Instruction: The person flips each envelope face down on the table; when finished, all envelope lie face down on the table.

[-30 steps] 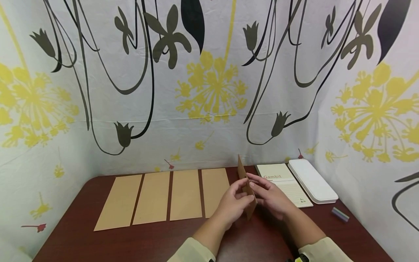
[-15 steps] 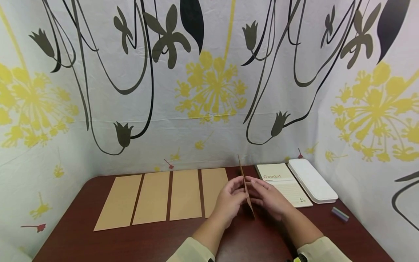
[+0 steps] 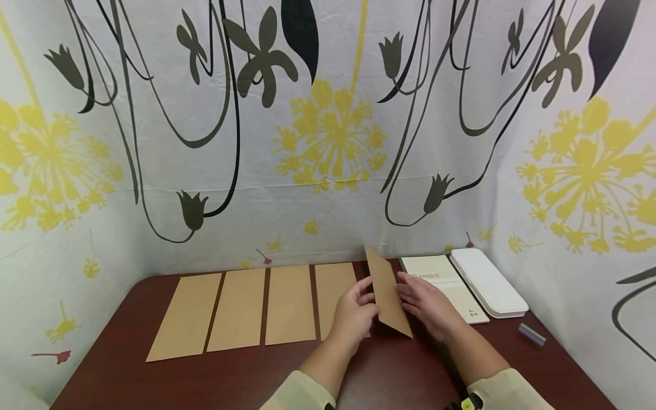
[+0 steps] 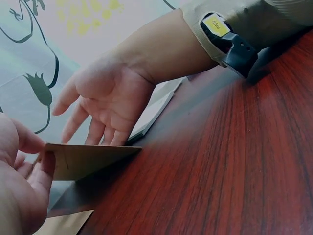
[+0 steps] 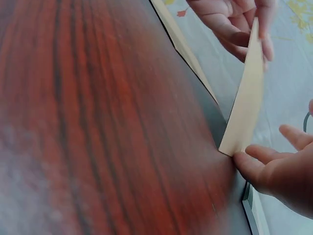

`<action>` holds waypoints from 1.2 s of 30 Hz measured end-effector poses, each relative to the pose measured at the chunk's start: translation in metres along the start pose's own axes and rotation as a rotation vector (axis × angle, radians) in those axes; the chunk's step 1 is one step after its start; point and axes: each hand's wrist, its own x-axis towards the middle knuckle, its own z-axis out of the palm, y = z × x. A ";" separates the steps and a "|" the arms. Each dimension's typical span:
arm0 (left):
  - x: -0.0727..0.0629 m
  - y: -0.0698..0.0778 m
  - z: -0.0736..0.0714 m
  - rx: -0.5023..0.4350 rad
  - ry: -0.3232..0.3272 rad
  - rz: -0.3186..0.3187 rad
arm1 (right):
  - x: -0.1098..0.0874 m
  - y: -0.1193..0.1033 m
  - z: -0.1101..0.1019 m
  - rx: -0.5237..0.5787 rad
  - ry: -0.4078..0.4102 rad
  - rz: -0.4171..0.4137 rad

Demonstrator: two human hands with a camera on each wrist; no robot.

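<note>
A brown kraft-paper card (image 3: 389, 293) stands tilted above the dark red table, its broad face turned towards the head camera. My left hand (image 3: 353, 316) pinches its left edge between thumb and fingers, a hold also plain in the left wrist view, where the card (image 4: 93, 161) lies nearly edge-on. Beside the card's right edge is my right hand (image 3: 430, 304), fingers extended. In the right wrist view, the fingertips of the right hand (image 5: 281, 166) are right at the card's lower end, not curled round it.
Several matching brown cards, the leftmost one (image 3: 187, 319) included, lie in a row on the table (image 3: 256, 378). At the right are a cream notebook (image 3: 463, 299) marked "Gambit", a white case (image 3: 489, 285) and a small grey-purple block (image 3: 532, 335). Patterned cloth (image 3: 328, 228) hangs behind.
The card has turned from nearly edge-on to show its broad face. My right hand has opened out and shifted slightly right; my left hand has moved slightly left, still holding the card.
</note>
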 end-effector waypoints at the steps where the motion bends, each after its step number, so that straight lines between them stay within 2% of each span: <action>1: 0.000 -0.001 0.000 0.018 0.009 -0.002 | 0.000 0.000 -0.001 0.002 0.007 0.004; 9: -0.001 -0.005 -0.001 0.097 0.044 -0.037 | -0.003 -0.002 -0.004 0.019 0.010 0.004; 16: -0.003 -0.005 0.002 0.139 0.014 -0.096 | -0.004 -0.001 -0.005 0.037 0.013 -0.008; 22: -0.004 -0.003 -0.001 0.201 0.019 -0.080 | -0.001 0.001 0.000 0.029 0.029 -0.059; 29: -0.001 0.006 -0.017 0.217 0.086 -0.031 | 0.002 -0.001 0.017 -0.015 0.034 -0.122; 36: 0.001 0.006 -0.046 0.180 0.091 -0.028 | 0.009 -0.003 0.040 0.024 0.050 -0.160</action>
